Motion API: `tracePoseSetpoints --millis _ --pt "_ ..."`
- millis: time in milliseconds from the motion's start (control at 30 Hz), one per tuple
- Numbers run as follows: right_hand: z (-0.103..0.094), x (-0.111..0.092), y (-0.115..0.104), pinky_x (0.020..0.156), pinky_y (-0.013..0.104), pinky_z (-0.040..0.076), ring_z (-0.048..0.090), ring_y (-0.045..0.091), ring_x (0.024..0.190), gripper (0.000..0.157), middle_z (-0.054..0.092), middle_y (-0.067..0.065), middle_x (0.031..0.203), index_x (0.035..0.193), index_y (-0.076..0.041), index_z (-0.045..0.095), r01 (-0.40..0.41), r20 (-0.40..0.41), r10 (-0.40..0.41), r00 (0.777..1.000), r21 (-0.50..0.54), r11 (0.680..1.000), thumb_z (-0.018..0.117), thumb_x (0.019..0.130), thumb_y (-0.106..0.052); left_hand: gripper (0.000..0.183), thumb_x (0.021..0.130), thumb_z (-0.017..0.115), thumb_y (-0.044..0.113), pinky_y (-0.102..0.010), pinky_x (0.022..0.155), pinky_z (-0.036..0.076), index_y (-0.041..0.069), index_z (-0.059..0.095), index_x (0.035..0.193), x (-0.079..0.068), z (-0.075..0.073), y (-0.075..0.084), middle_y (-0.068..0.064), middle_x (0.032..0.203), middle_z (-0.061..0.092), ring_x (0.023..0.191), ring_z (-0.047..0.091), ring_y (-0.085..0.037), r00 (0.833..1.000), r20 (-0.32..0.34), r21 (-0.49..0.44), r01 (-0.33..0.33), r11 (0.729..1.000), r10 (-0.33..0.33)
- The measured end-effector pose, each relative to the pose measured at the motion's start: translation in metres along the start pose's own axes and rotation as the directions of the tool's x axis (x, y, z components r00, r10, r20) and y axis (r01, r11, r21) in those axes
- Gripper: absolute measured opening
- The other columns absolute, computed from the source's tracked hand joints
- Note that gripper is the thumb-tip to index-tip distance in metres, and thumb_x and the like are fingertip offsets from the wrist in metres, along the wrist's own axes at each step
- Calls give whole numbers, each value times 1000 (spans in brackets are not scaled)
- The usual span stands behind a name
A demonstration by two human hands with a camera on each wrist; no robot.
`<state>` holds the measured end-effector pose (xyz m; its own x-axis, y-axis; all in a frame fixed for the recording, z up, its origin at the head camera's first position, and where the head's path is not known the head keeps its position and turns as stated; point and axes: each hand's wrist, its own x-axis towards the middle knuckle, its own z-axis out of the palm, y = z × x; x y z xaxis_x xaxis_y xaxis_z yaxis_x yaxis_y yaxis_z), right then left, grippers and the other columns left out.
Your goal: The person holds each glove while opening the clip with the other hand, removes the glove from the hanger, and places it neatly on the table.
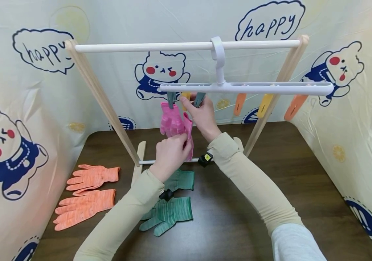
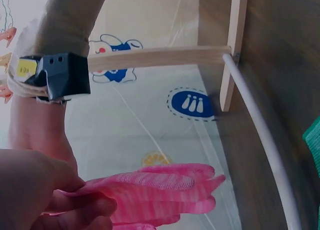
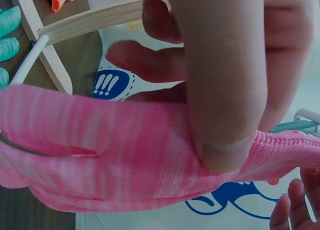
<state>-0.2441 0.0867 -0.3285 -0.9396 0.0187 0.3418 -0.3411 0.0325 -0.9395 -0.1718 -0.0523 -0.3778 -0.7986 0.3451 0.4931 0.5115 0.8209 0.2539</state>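
My left hand (image 1: 172, 154) pinches a pink knit glove (image 1: 188, 127) between thumb and fingers. In the right wrist view the left thumb (image 3: 225, 115) presses on the pink fabric. A second pink glove (image 1: 170, 117) hangs beside it from a teal clothespin (image 1: 171, 99). Higher up, my right hand (image 1: 203, 116) reaches under the white hanger (image 1: 248, 88), its thumb on a yellow clothespin (image 1: 184, 101); its far fingers are partly hidden. Another teal clothespin (image 1: 199, 99) overlaps that hand.
The hanger hooks over the white rod (image 1: 140, 47) of a wooden stand (image 1: 104, 98). Orange (image 1: 238, 105) and yellow clothespins (image 1: 264, 105) hang at the right. Orange gloves (image 1: 88, 206) and green gloves (image 1: 172, 212) lie on the brown table (image 1: 231, 214).
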Motion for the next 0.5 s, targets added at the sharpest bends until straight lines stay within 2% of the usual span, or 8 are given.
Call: tracePoseSetpoints --millis 133,300,500 --pt "0 -1 0 81 31 50 60 20 89 26 68 6 99 109 -8 64 -14 -17 14 1000 3 1000 72 99 -31 27 101 63 22 -33 41 41 13 65 76 -5 0 3 1 59 53 49 56 -21 1000 5 -3 -19 1000 19" --pt "1 -2 2 75 30 46 54 18 80 24 62 4 87 101 -7 64 6 -44 -6 999 1 1000 72 99 -30 27 101 64 22 -33 41 39 14 65 76 -11 0 4 2 60 53 49 55 -19 999 15 -11 -30 999 30" --pt "2 -1 3 74 29 44 51 15 78 23 56 2 82 98 -7 62 31 -81 -30 996 12 999 71 99 -28 26 100 65 21 -31 40 35 14 65 75 -15 -2 6 2 59 53 46 51 -17 999 -6 -23 -48 999 47"
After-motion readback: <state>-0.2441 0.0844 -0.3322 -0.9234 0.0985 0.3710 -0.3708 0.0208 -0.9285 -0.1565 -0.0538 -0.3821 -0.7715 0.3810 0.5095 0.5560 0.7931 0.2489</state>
